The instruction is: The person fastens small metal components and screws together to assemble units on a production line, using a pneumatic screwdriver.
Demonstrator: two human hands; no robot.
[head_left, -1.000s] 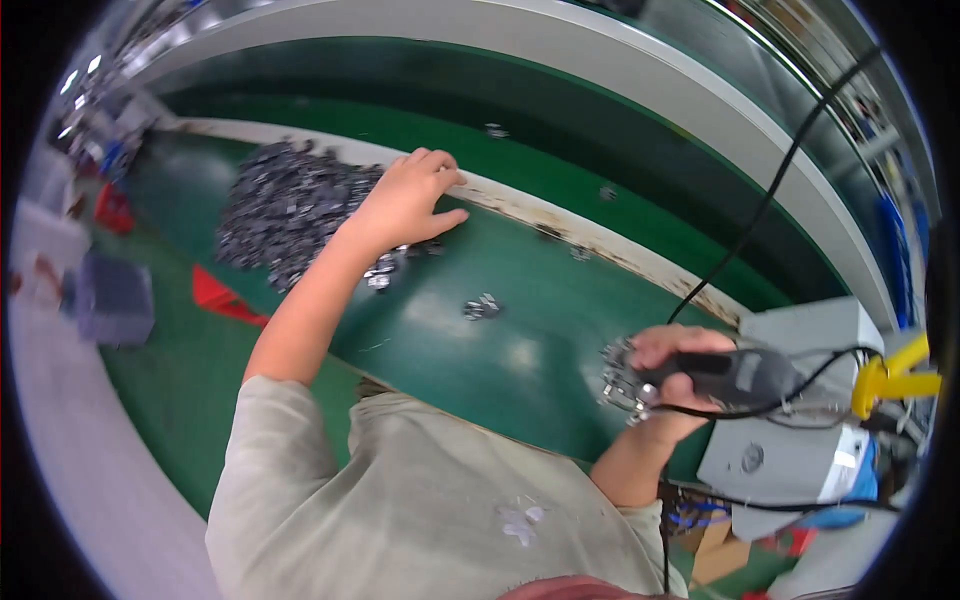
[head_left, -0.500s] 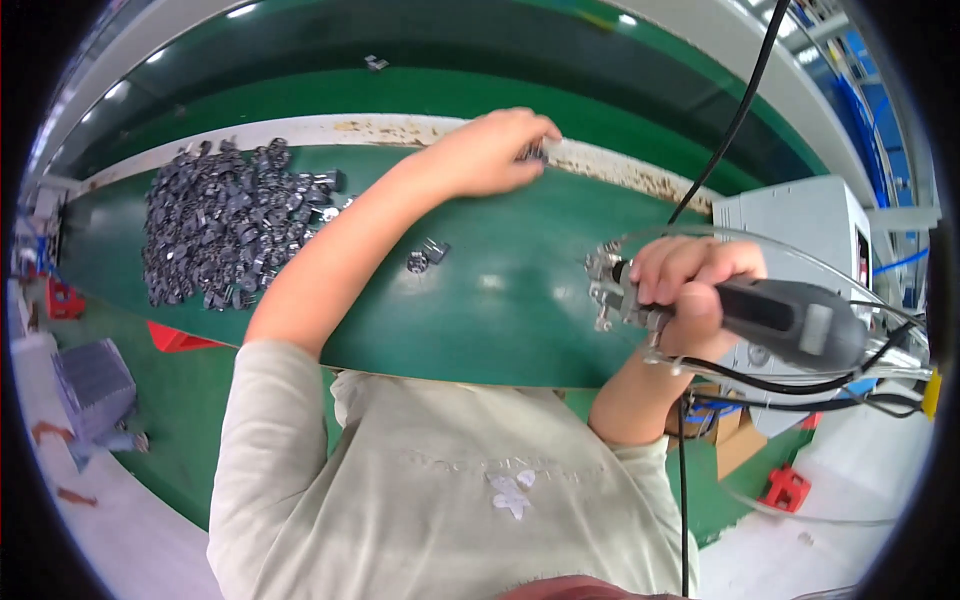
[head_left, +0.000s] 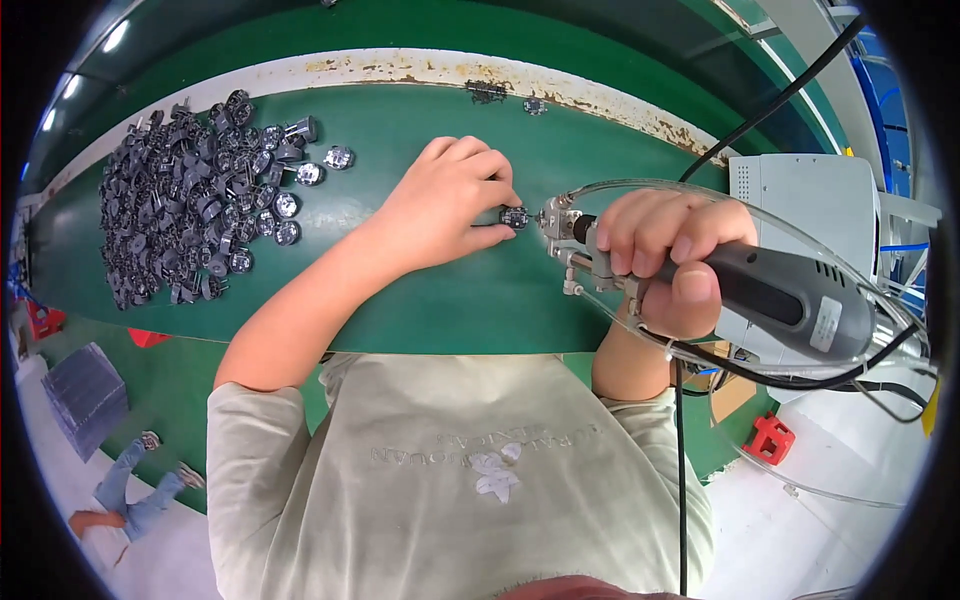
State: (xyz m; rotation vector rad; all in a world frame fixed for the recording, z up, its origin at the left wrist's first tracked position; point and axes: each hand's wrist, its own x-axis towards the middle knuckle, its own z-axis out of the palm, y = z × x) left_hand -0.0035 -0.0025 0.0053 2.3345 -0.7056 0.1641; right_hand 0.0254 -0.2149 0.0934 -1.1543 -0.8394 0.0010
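Note:
My left hand (head_left: 450,205) is over the middle of the green work surface, pinching a small round dark electronic part (head_left: 514,217) between thumb and fingertips. The part is held in front of the metal head (head_left: 556,225) of a grey hand tool (head_left: 785,300), very close to its tip; I cannot tell whether they touch. My right hand (head_left: 675,245) is wrapped around the tool near its metal head. A thin clear tube and black cables run along the tool. Two more small dark parts, one by the rail (head_left: 487,92) and one beside it (head_left: 535,106), lie at the far edge.
A big heap of the same dark round parts (head_left: 190,200) covers the left of the surface, with a few loose ones (head_left: 338,157) at its right. A grey box-shaped machine (head_left: 800,205) stands at right. A worn white rail (head_left: 400,68) borders the far side.
My left hand has come back from the far rail to the tool's tip and now holds a part there. Small parts now show at the rail. The view has shifted a little.

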